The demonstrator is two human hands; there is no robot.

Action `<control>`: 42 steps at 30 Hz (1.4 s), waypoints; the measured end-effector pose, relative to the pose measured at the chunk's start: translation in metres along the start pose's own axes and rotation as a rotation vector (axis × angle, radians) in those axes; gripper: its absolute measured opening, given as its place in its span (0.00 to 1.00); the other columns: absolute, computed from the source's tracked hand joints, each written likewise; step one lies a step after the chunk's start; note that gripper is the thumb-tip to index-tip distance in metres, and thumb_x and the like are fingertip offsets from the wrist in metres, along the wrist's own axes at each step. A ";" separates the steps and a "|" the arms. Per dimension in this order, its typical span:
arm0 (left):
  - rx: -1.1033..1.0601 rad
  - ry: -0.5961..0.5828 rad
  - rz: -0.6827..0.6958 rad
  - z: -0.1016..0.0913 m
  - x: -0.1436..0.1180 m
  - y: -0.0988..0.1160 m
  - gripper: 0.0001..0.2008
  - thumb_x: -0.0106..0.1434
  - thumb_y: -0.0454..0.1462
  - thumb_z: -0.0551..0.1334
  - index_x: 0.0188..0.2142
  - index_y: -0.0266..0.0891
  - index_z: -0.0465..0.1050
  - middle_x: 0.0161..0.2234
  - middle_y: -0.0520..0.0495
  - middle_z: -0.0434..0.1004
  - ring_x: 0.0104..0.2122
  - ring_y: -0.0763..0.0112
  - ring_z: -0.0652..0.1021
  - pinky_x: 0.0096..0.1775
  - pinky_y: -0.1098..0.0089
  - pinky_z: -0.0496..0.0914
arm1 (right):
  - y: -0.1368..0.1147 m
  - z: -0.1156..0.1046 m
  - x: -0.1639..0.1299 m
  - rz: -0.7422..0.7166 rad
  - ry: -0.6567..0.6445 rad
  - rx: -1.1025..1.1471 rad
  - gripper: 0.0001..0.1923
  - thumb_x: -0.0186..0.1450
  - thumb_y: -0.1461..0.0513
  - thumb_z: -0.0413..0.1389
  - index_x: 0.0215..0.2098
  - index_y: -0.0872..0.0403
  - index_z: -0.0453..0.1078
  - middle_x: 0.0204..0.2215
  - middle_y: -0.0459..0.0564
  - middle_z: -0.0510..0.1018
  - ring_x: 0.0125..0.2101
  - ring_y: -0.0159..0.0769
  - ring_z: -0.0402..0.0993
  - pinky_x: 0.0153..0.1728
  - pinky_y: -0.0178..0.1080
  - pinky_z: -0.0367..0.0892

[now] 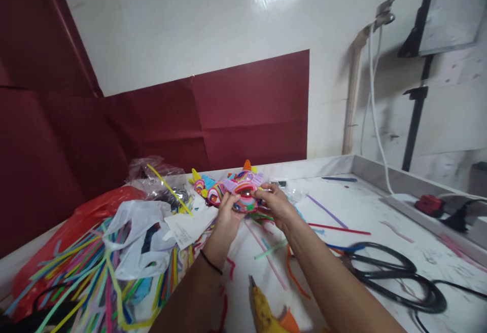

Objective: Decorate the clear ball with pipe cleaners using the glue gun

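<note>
Together, your left hand [227,210] and right hand [274,202] clamp a colourful pipe-cleaner figure [243,190] above the white bench [380,211], its long axis running left-right, orange tip pointing up.

Two hands [228,216] [276,204], one scissors [395,272], one glue gun [266,312].

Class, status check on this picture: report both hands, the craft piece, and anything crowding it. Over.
Left hand and right hand both grip the colourful pipe-cleaner figure, lifted off the table. Loose pipe cleaners left, glue gun near, scissors right.
</note>
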State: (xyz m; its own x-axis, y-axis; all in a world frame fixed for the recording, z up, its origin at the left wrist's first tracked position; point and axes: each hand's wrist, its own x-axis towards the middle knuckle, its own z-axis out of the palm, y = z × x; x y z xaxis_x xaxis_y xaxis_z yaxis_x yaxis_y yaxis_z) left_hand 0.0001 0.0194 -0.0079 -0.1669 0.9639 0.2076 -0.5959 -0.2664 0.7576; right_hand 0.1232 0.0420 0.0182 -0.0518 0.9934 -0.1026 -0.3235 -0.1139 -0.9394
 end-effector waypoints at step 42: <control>0.077 -0.045 -0.005 -0.004 -0.001 -0.001 0.27 0.47 0.33 0.74 0.46 0.40 0.69 0.39 0.47 0.82 0.40 0.61 0.82 0.46 0.61 0.73 | 0.000 -0.003 0.001 -0.014 -0.038 0.019 0.23 0.44 0.60 0.66 0.39 0.48 0.66 0.27 0.43 0.74 0.25 0.34 0.70 0.26 0.37 0.70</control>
State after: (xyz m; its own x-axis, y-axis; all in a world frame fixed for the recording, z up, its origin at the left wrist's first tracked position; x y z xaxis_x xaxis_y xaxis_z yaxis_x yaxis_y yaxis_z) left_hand -0.0021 0.0186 -0.0110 -0.1276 0.9647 0.2304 -0.5340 -0.2625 0.8037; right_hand 0.1259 0.0429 0.0172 -0.0832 0.9936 -0.0763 -0.3420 -0.1004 -0.9343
